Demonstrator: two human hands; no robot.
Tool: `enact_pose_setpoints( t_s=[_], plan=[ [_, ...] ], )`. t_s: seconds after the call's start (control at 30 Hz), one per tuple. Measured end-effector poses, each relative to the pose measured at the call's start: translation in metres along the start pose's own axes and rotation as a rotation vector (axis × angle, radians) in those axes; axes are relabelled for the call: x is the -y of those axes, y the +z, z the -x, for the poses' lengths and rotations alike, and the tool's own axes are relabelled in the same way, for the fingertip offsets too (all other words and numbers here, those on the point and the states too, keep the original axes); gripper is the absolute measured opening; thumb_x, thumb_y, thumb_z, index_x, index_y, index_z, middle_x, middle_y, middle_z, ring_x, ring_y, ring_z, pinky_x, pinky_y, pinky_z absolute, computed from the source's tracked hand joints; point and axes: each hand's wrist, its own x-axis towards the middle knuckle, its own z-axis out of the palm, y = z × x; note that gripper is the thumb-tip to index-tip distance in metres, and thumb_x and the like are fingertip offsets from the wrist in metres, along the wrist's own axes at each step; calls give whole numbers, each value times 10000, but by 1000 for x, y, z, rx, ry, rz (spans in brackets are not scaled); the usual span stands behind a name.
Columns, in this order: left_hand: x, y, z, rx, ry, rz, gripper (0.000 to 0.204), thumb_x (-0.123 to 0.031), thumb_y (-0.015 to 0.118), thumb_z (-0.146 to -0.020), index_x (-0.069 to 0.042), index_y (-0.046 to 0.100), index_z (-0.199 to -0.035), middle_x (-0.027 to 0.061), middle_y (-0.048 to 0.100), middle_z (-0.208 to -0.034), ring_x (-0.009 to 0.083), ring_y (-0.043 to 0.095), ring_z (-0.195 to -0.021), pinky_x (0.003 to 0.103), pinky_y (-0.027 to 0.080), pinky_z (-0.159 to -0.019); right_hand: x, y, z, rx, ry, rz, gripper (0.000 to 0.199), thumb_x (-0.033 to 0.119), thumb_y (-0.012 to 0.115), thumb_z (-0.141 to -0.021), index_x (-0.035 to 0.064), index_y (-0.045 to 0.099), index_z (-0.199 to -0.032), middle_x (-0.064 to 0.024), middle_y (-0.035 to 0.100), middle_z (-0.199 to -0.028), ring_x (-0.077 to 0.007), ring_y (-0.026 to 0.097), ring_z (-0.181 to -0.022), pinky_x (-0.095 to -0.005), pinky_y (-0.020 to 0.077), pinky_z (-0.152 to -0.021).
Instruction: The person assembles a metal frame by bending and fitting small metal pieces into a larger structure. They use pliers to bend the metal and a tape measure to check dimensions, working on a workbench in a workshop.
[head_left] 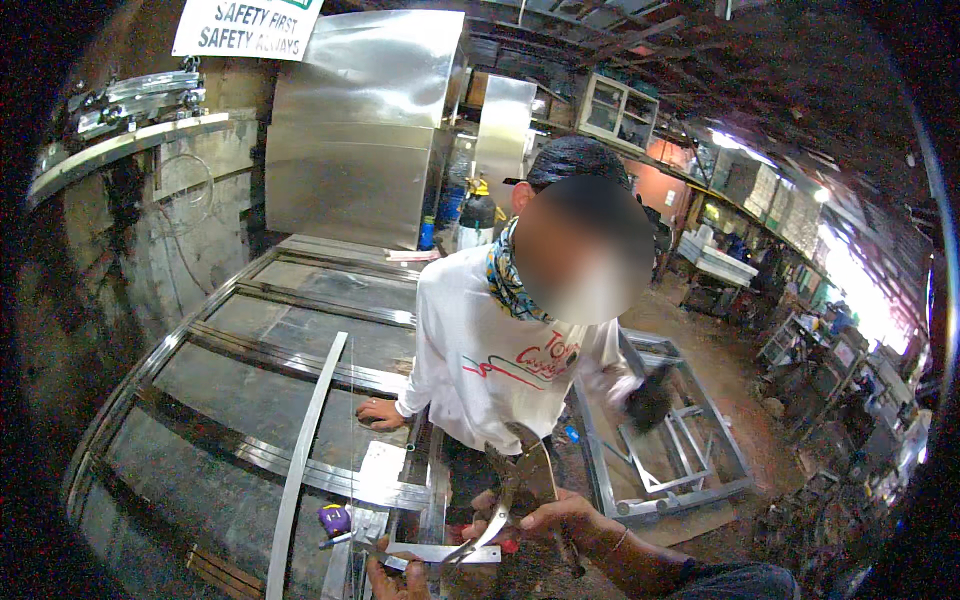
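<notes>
At the bottom, my left hand (398, 582) is closed, with its fingers pinched at the near end of a flat metal strip (460, 553) that has a hole at its far end. My right hand (565, 518) comes in from the lower right and wraps round a metal clamp-like tool (530, 475). A shiny curved lever (490, 527) on that tool reaches down toward the strip; its exact kind is hard to make out. Left of my left hand lies a purple tape measure (333, 518), with a white pen-like stick (338, 539) beside it.
A person in a white long-sleeved shirt (510, 360) stands across from me, one hand (382, 413) on a large metal frame (320, 470). A long pale bar (305, 460) lies over it. Another grey frame (665, 500) rests on the floor at right. Tall sheet-metal cabinet (355, 130) stands behind.
</notes>
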Motion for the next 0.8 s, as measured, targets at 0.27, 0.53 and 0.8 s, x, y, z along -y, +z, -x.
enact_pose_setpoints(
  t_s=[0.27,0.53,0.8],
  plan=[
    [-36,-12,-5,-90,-104,-198,704,-303,634,-1006,81,334,-1515,163,588,-1210,193,581,-988,336,509,-860,9,31,-22,16,-87,33,789,163,704,-754,-102,413,-1438,-316,602,-1335,-425,541,-1330,-502,295,-1209],
    [-40,-12,-25,-30,120,-189,762,-320,627,-1003,123,275,-1515,278,520,-1407,376,546,-1241,453,440,-1037,17,56,-21,-116,-166,159,784,157,650,-789,-99,374,-1477,-297,617,-1319,-419,563,-1303,-495,312,-1201],
    [-1,-16,-8,0,-69,-318,767,-349,680,-978,111,321,-1476,272,607,-1215,352,629,-1063,424,518,-906,50,43,-36,-225,-518,425,611,53,667,-853,15,473,-1431,-189,651,-1292,-262,637,-1161,-400,485,-1017]
  ],
)
